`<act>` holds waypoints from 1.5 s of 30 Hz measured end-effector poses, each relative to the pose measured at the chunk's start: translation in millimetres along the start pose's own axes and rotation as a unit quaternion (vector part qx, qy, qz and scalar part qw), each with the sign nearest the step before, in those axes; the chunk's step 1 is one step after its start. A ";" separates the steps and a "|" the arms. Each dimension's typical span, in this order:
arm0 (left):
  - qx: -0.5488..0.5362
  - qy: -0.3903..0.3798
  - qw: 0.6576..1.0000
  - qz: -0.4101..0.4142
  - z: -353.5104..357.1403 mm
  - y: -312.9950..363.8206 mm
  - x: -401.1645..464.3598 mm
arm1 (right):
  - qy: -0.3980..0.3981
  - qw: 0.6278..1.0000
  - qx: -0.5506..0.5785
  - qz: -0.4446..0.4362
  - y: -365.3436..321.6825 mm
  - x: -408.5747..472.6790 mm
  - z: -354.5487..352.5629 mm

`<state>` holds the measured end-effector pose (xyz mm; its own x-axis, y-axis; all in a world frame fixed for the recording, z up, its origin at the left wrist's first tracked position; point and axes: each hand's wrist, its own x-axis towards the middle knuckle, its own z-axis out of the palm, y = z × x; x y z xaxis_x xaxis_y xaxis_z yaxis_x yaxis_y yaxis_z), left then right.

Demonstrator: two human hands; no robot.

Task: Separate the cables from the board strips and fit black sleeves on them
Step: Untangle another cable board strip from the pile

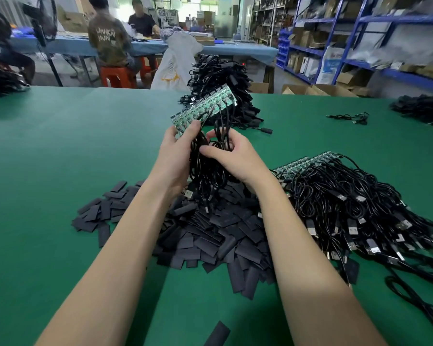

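Note:
My left hand (175, 148) grips the near end of a green board strip (205, 106) that slants up and away over the table. Black cables (205, 168) hang from the strip in a bunch between my hands, their USB plugs dangling low. My right hand (231, 152) pinches one of these cables just under the strip. Beneath my forearms lies a heap of flat black sleeves (210, 236). One loose sleeve (218, 333) lies near the front edge.
More board strips with cables (348, 196) are piled on the green table (60, 158) at the right. A stack of black cables (220, 78) stands behind. Smaller cable bundles (350, 118) lie far right. People sit at a blue table beyond; shelves stand right.

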<state>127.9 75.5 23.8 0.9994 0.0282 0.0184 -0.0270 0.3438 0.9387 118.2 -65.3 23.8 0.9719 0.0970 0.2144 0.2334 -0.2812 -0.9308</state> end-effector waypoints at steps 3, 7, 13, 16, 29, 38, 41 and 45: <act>0.055 -0.011 0.998 0.019 -2.2 -1.3 0.2 | 0.006 0.999 0.053 0.012 1.5 0.5 0.9; 0.104 -0.063 0.993 0.002 -7.8 8.6 -7.4 | 0.024 0.989 0.144 0.038 0.3 1.6 5.9; 0.133 -0.183 0.973 -0.043 -17.0 20.4 -20.4 | 0.064 0.952 0.292 0.062 -16.2 11.5 9.5; 0.129 -0.193 0.970 -0.069 -17.6 29.5 -22.2 | 0.099 0.953 0.279 0.068 -22.5 16.4 15.3; 0.189 -0.229 0.935 -0.192 -47.7 42.3 -35.0 | 0.093 0.904 0.336 0.247 6.3 4.8 15.4; 0.248 -0.158 0.912 -0.286 -91.9 28.1 -77.8 | 0.007 0.958 0.109 0.267 23.0 -6.9 28.0; 0.291 -0.127 0.899 -0.303 -100.5 36.6 -89.9 | -0.040 0.965 0.061 0.253 22.2 -8.6 37.5; 0.486 -0.078 0.828 -0.268 -104.9 53.8 -92.9 | -0.030 0.979 -0.063 0.193 22.3 -8.6 44.8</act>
<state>31.4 189.9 36.5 0.8550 -0.0309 -0.5177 0.3751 -0.6525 0.6585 113.6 -29.6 -12.0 0.9859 0.0154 -0.1668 -0.1447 -0.4225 -0.8947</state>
